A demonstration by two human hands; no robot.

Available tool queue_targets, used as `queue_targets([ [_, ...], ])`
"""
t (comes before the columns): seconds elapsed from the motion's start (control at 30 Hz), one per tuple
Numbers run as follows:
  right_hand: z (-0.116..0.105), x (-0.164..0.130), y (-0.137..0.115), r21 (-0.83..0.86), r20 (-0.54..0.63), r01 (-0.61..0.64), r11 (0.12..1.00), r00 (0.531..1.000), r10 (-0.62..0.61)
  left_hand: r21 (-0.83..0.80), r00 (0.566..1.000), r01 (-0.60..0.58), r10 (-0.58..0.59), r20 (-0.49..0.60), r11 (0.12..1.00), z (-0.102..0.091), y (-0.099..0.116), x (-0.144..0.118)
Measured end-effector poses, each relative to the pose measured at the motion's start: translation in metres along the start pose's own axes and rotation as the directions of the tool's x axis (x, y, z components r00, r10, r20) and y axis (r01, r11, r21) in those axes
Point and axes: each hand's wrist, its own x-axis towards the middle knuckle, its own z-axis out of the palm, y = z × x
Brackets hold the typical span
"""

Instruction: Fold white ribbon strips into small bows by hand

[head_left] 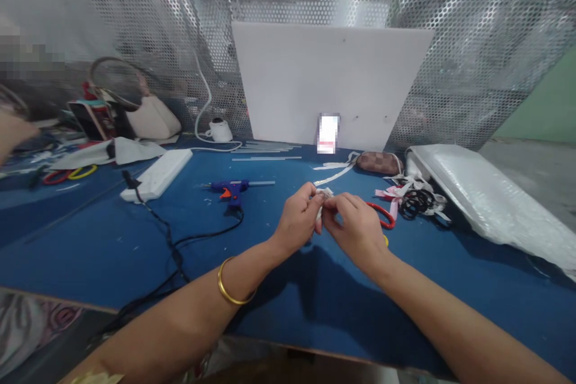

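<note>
My left hand (294,219) and my right hand (353,225) meet above the blue table, fingertips pinched together. Between them is a small piece of white ribbon (326,192), mostly covered by the fingers. A longer white ribbon strip (335,176) lies just behind the hands; whether it joins the held piece I cannot tell. Close to my right hand are scissors with a red handle loop (386,216), partly hidden by that hand. Left of my hands a blue hot glue gun (233,191) rests on its side, a glue stick poking from its back.
To the right lie black hair ties (416,203) with pink and white ribbons, a checked pouch (379,162) and a large plastic-wrapped package (486,192). Behind, a lit phone (327,134) leans on a white board (333,78). A black cord (167,234) and white power strip (159,174) occupy the left; another person's arm (15,132) shows there.
</note>
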Motion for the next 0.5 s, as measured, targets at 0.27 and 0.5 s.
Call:
queue_targets([
  [0.27,-0.013,0.008,0.010,0.252,0.188,-0.139,0.958,0.978,0.093,-0.033,0.999,0.034,-0.033,0.006,0.999,0.000,-0.001,0.000],
  [0.5,-0.012,0.008,0.015,0.029,0.231,0.166,0.986,0.958,-0.168,-0.020,0.999,0.036,-0.035,0.035,0.999,0.002,-0.002,-0.001],
])
